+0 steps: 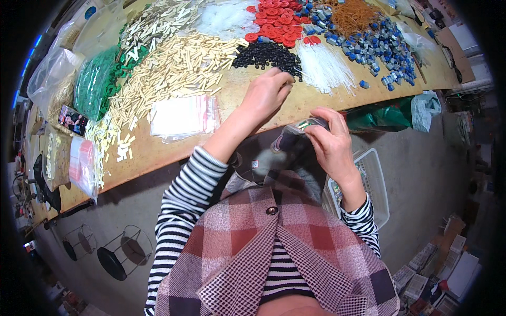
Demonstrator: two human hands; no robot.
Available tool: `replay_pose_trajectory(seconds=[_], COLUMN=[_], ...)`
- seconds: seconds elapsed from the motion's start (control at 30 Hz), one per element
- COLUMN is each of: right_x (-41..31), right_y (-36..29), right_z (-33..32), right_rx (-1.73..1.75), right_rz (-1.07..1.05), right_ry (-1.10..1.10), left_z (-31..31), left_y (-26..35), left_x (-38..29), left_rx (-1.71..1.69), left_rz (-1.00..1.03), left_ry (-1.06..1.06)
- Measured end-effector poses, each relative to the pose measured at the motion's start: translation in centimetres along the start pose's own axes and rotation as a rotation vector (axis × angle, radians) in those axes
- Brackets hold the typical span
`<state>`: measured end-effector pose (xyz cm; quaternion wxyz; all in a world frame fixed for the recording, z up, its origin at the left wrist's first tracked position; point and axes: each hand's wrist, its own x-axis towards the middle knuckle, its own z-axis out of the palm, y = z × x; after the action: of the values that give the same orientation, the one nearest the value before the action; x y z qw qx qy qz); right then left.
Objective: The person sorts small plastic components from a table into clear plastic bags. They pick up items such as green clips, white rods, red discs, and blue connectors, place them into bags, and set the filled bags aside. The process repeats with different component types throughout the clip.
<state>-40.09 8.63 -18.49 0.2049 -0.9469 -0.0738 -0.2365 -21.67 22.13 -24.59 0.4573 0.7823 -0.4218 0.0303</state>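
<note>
My left hand (265,93) is at the near edge of a pile of small black plastic rings (269,55), its fingers curled downward. Its fingertips are partly hidden, so whether they pinch a piece is unclear. In my right hand (334,140), a small clear plastic bag (301,127) is held between thumb and fingers just off the table's front edge. Something green shows inside the bag. To the right of the black pile lies a fan of thin white plastic rods (326,69). Red plastic wheels (278,21) are heaped behind it.
Small blue-and-silver motors (369,49), wooden sticks (189,63) and green plastic parts (93,83) cover the wooden table (237,89). Zip bags (184,116) lie at the front, a phone (73,120) at left. A white plastic basket (379,185) and stools (112,264) stand below.
</note>
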Motion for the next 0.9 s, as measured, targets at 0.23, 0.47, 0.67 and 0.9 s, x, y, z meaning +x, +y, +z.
replay_pose_trajectory(seconds=[0.23, 0.47, 0.67, 0.9], right_x=[-2.9, -4.4, -2.6, 0.6], right_y=[1.9, 2.6, 2.9, 2.7], right_z=[-1.2, -0.7, 0.2, 0.0], right_rx=[-0.151, -0.067, 0.075, 0.383], right_rz=[-0.071, -0.06, -0.051, 0.023], right_ry=[0.062, 0.051, -0.017, -0.185], left_z=[3.0, -0.3, -3.2, -4.6], left_y=[0.0, 1.9, 6.8, 6.9], left_x=[2.3, -1.2, -4.1, -2.7], left_rx=[0.284, -0.19, -0.531, -0.254], left_rz=[0.044, -0.179, -0.302, 0.018], left_ry=[-0.012, -0.041, -0.258, -0.242])
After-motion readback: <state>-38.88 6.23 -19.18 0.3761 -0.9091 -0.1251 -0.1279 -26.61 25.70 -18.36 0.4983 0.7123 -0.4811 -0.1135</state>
